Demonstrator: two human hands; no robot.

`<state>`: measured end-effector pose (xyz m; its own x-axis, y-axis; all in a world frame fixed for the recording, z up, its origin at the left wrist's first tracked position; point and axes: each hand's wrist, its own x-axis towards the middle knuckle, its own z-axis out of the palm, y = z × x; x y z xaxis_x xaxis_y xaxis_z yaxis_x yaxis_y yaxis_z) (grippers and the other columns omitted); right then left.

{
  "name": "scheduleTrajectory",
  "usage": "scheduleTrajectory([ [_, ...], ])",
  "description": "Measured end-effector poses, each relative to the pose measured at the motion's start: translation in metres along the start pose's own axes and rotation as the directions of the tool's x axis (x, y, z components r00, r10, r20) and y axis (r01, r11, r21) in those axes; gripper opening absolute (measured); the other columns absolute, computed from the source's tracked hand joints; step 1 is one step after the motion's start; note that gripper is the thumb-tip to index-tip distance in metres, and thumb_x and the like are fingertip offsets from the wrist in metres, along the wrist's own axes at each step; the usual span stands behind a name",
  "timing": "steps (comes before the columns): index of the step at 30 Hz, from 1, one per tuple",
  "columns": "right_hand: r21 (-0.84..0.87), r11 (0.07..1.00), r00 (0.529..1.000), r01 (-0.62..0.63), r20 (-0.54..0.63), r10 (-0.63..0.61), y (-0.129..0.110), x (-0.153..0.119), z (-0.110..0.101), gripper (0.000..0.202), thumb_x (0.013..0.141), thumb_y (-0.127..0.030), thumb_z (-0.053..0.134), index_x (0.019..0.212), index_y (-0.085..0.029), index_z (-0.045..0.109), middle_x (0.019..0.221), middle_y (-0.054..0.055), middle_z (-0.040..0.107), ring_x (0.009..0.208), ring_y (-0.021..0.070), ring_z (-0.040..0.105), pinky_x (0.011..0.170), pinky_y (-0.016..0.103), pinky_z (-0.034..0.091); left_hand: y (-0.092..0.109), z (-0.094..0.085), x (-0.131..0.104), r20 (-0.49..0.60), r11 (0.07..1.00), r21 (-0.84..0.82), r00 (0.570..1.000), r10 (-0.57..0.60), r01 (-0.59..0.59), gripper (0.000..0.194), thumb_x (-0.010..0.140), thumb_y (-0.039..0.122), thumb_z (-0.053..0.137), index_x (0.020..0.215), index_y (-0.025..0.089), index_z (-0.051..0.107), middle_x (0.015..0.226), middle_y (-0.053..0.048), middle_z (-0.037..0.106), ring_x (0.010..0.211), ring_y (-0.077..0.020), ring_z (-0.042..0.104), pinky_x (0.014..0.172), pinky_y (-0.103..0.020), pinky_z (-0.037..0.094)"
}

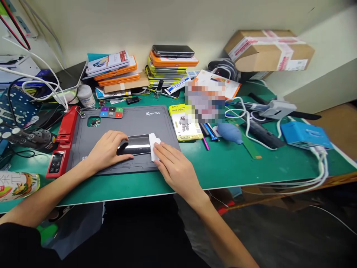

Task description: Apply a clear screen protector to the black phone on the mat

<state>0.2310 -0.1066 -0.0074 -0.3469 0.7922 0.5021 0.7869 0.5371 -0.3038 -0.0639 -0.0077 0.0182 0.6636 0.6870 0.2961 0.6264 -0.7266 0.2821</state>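
A black, glossy smartphone [138, 144] lies on the dark grey work mat [134, 119], its long side running left to right. My left hand [110, 149] grips its left end, thumb on the near edge and fingers on the far edge. At the phone's right end, my right hand [174, 165] presses a folded white wipe [154, 146] against the surface with its fingertips. Part of the wipe lies hidden under those fingers. The phone's left end is partly covered by my left hand.
Left of the mat stands a red device [65, 137], with a printed can [19, 185] nearer me. A yellow battery box [185, 123], a blue air blower [230, 133] and a blue charger [306, 134] lie to the right. Stacked boxes [170, 67] line the wall.
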Motion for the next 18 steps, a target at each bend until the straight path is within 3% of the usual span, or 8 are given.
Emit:
scheduleTrajectory([
  [3,-0.030,1.000,0.998,0.001,0.061,0.001,0.001,0.000,0.005,0.045,0.116,-0.026,0.052,0.159,-0.016,0.064,0.161,0.012,0.067,0.153,0.0319,0.062,0.128,0.059,0.053,-0.001,0.000,-0.001,-0.002,1.000,-0.008,1.000,-0.001,0.001,0.058,0.100,0.070,0.073,0.127,0.020,0.060,0.133,-0.014,0.074,0.122,-0.0327,0.068,0.107,-0.048,0.055],
  [8,-0.038,0.999,0.985,-0.035,0.169,0.041,0.009,0.025,0.013,0.049,0.119,-0.032,0.043,0.163,-0.018,0.060,0.168,0.010,0.060,0.161,0.0301,0.053,0.136,0.062,0.042,-0.003,0.002,-0.001,-0.008,1.000,0.011,1.000,0.005,-0.005,0.062,0.098,0.071,0.075,0.126,0.019,0.059,0.126,-0.014,0.074,0.113,-0.0316,0.068,0.101,-0.047,0.056],
  [11,-0.051,0.997,0.977,-0.064,0.201,0.073,0.008,0.033,0.017,0.054,0.120,-0.036,0.038,0.165,-0.013,0.056,0.171,0.014,0.056,0.163,0.0308,0.049,0.137,0.061,0.040,-0.003,0.003,0.000,0.008,1.000,0.016,1.000,-0.015,0.015,0.062,0.097,0.071,0.077,0.126,0.020,0.059,0.125,-0.013,0.074,0.111,-0.0314,0.067,0.100,-0.047,0.056],
  [14,-0.044,0.996,0.981,-0.080,0.173,0.087,0.002,0.023,0.015,0.055,0.120,-0.037,0.038,0.167,-0.011,0.054,0.171,0.015,0.055,0.162,0.0313,0.051,0.136,0.061,0.042,-0.003,0.003,0.000,0.008,1.000,0.016,1.000,-0.015,0.015,0.061,0.096,0.069,0.079,0.127,0.020,0.059,0.124,-0.012,0.074,0.110,-0.0310,0.067,0.100,-0.046,0.056],
  [18,-0.025,0.995,0.991,-0.094,0.088,0.096,-0.001,-0.002,0.008,0.051,0.119,-0.031,0.046,0.169,-0.021,0.052,0.165,0.009,0.062,0.163,0.0322,0.050,0.132,0.063,0.048,-0.003,0.005,-0.001,0.008,1.000,0.019,1.000,-0.009,0.009,0.060,0.096,0.067,0.080,0.127,0.020,0.060,0.125,-0.012,0.073,0.112,-0.0313,0.067,0.101,-0.045,0.055],
])
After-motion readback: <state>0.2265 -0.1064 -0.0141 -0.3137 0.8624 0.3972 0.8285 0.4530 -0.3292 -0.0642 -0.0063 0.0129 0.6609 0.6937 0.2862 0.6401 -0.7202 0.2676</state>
